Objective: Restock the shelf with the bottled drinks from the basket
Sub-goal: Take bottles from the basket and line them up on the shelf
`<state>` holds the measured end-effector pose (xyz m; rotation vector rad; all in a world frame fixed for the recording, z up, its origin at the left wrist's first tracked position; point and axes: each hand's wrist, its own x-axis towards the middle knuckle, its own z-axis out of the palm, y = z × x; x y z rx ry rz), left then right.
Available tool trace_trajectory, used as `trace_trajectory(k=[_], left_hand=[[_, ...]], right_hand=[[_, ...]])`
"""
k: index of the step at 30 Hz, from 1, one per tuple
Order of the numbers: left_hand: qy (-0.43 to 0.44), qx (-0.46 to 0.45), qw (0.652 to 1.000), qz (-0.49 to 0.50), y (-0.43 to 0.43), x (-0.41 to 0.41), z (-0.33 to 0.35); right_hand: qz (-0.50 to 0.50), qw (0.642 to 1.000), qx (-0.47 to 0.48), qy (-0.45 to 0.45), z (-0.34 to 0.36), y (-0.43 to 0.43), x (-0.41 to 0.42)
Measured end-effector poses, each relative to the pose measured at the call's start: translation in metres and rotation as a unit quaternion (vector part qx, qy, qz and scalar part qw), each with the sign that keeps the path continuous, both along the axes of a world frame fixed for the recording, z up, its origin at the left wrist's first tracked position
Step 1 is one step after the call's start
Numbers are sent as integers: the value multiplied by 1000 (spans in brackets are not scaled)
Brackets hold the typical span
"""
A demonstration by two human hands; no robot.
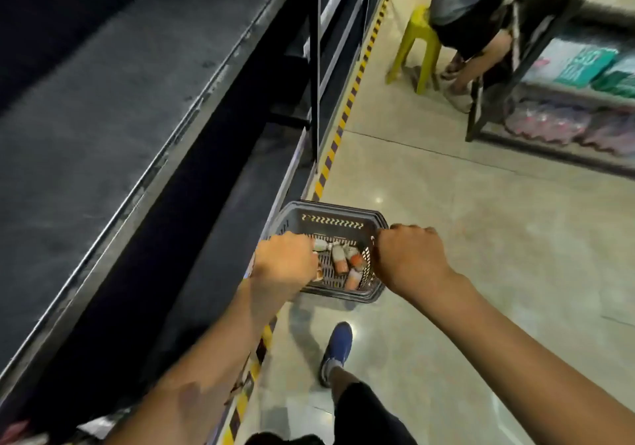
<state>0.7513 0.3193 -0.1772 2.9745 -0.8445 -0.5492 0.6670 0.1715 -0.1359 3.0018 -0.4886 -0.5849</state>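
Observation:
A dark grey plastic basket (331,219) hangs above the floor between my hands, close to the shelf unit's base. Several small bottled drinks (342,261) with orange and white labels lie on its perforated bottom. My left hand (285,261) is closed over the basket's left rim, and my right hand (407,255) is closed over its right rim. The dark shelf (103,108) runs along the left, its top board bare and dusty. My left hand hides part of the bottles.
Yellow-and-black tape (347,108) marks the floor along the shelf base. A person sits on a yellow stool (417,39) at the far end of the aisle. A rack of packaged goods (577,101) stands on the right. My blue shoe (338,345) is below the basket.

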Motion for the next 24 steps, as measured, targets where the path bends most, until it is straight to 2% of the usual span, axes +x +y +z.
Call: trace_trajectory(k=[2,5,11,19,24], left_hand=[[-13,13,999,-43,-24,29,-17],[43,23,998,-34,-50,62,-59],[116,54,991,-43,-89,120,-201],[199,108,974,-27,-109,179,-465],[227,107,968,22,-94,190,-639]], right_hand=[[12,1000,-4,13,-21,-25,33],[23,999,13,43,-65,-50,75],[29,989,65,126,-205,-78,138],[-19,963,102,247,-468,-97,195],[-72,954,132,260,-646,-100,203]])
